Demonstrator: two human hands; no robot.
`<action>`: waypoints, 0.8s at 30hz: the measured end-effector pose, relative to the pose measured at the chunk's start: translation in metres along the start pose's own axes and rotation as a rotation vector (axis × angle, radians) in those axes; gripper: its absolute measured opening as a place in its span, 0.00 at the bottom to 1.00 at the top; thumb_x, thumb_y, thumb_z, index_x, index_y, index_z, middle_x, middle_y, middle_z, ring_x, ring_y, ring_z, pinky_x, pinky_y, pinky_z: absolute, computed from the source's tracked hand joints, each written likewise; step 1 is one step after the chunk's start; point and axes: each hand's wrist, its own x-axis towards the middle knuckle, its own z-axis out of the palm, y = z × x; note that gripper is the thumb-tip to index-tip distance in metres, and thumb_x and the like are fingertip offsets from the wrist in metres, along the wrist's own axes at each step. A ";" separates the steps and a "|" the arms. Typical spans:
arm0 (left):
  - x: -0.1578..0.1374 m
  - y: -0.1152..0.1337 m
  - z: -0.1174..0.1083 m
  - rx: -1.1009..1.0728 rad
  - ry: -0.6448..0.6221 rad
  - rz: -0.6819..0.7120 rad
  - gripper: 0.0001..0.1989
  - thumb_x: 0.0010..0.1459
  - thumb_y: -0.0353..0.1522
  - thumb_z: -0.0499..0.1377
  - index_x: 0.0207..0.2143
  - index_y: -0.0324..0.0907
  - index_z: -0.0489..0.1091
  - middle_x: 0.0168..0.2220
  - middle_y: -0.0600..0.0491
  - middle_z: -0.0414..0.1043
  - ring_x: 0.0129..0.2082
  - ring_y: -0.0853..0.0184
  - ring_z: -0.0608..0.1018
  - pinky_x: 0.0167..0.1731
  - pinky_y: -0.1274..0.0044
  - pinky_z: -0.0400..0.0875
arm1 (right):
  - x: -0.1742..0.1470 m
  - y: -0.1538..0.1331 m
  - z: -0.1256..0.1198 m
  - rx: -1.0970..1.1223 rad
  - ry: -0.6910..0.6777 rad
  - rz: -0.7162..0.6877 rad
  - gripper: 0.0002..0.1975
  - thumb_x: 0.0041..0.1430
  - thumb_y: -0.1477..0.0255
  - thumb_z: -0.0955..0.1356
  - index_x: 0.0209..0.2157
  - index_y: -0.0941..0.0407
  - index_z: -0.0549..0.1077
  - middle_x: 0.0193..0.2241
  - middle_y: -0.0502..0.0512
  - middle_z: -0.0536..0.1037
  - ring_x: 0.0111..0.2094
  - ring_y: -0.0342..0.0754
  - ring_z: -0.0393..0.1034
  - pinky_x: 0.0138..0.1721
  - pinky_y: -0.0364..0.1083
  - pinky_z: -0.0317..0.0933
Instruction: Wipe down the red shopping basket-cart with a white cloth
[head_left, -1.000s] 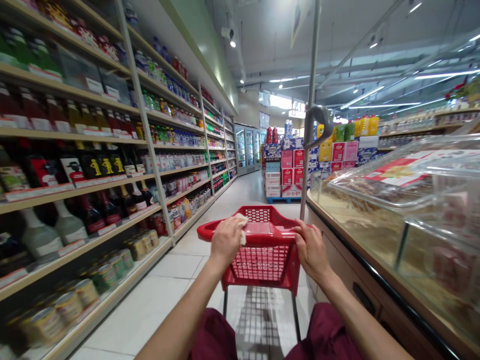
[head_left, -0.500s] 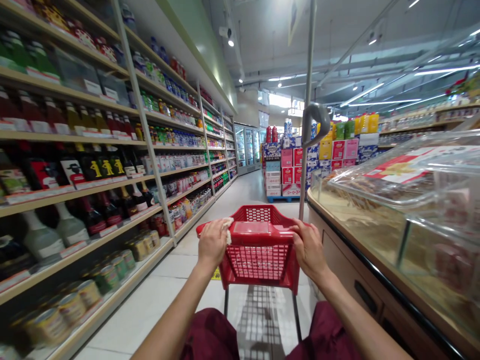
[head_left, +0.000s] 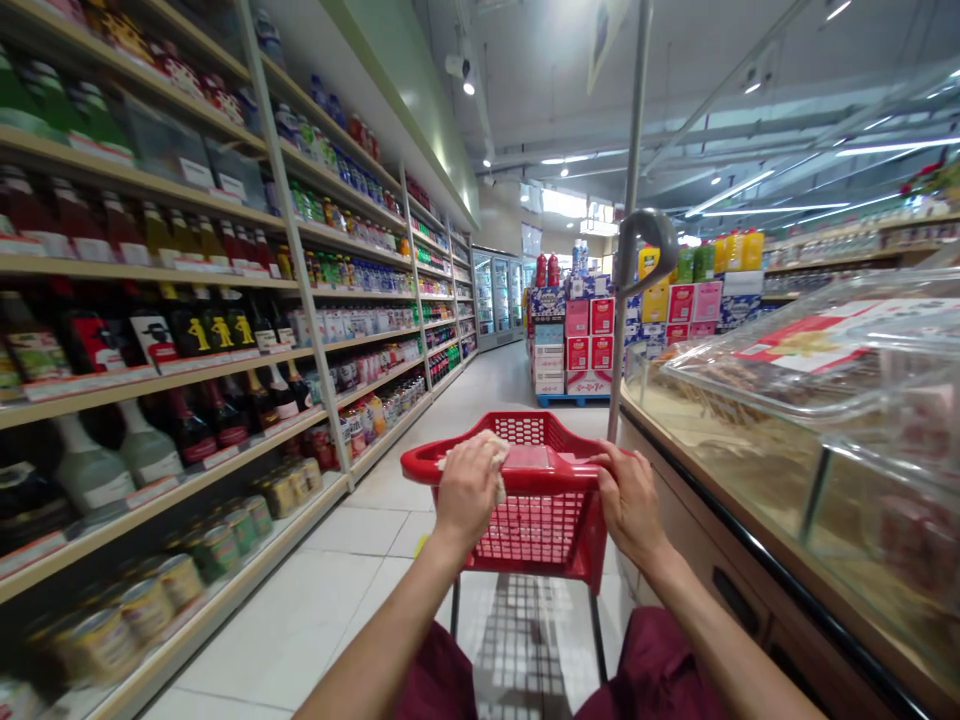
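Note:
A red shopping cart [head_left: 517,530] stands right in front of me, its handle running crosswise between my hands. My left hand [head_left: 469,485] is closed around a whitish cloth [head_left: 495,452] and presses it on the handle, left of the middle. Part of the cloth is hidden under the palm. At the handle's right end my right hand [head_left: 628,490] grips the red bar, with its fingers curled over the top. Below the handle, the cart's grid basket and dark legs show.
Shelves of bottles and cans [head_left: 225,330] line the left side. A glass-sided display counter [head_left: 795,480] with clear-lidded packs runs along the right. Stacked drink boxes [head_left: 589,350] stand ahead, and a grey pole [head_left: 626,340] rises near the counter's corner. Tiled floor [head_left: 360,550] lies between.
My left hand has slid the cloth to the right along the handle, from its left end toward the middle. The right hand keeps its grip, and the cart appears slightly farther right.

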 end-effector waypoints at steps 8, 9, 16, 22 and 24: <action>-0.004 -0.016 -0.004 0.020 0.002 -0.024 0.14 0.59 0.33 0.45 0.44 0.42 0.65 0.45 0.49 0.69 0.47 0.63 0.68 0.49 0.65 0.60 | 0.001 -0.001 -0.004 0.015 -0.027 0.002 0.16 0.59 0.71 0.56 0.49 0.55 0.60 0.34 0.53 0.73 0.39 0.48 0.65 0.51 0.56 0.47; -0.004 -0.017 -0.005 0.029 0.015 -0.056 0.14 0.59 0.33 0.45 0.44 0.42 0.65 0.44 0.49 0.70 0.46 0.63 0.69 0.49 0.65 0.61 | 0.001 -0.002 -0.002 0.018 -0.020 0.007 0.16 0.59 0.71 0.56 0.49 0.55 0.60 0.34 0.53 0.74 0.39 0.48 0.65 0.51 0.56 0.47; 0.011 0.041 0.012 -0.040 -0.057 0.161 0.13 0.58 0.32 0.47 0.44 0.44 0.64 0.48 0.50 0.67 0.49 0.64 0.67 0.49 0.67 0.61 | 0.000 0.001 0.001 -0.011 -0.017 -0.037 0.15 0.59 0.71 0.55 0.47 0.55 0.62 0.36 0.53 0.74 0.39 0.48 0.64 0.50 0.56 0.48; 0.012 0.027 0.009 0.009 -0.016 0.024 0.12 0.58 0.33 0.47 0.42 0.43 0.65 0.46 0.51 0.68 0.47 0.64 0.68 0.48 0.66 0.62 | 0.001 -0.002 0.000 -0.031 -0.050 -0.049 0.14 0.60 0.71 0.55 0.44 0.55 0.64 0.38 0.54 0.73 0.41 0.48 0.64 0.51 0.56 0.46; 0.016 0.039 0.014 0.011 -0.041 0.057 0.12 0.58 0.32 0.47 0.42 0.43 0.65 0.45 0.50 0.69 0.46 0.64 0.68 0.48 0.67 0.62 | 0.001 -0.005 0.002 -0.001 -0.040 -0.016 0.15 0.60 0.70 0.54 0.46 0.55 0.62 0.36 0.54 0.74 0.40 0.48 0.64 0.51 0.56 0.47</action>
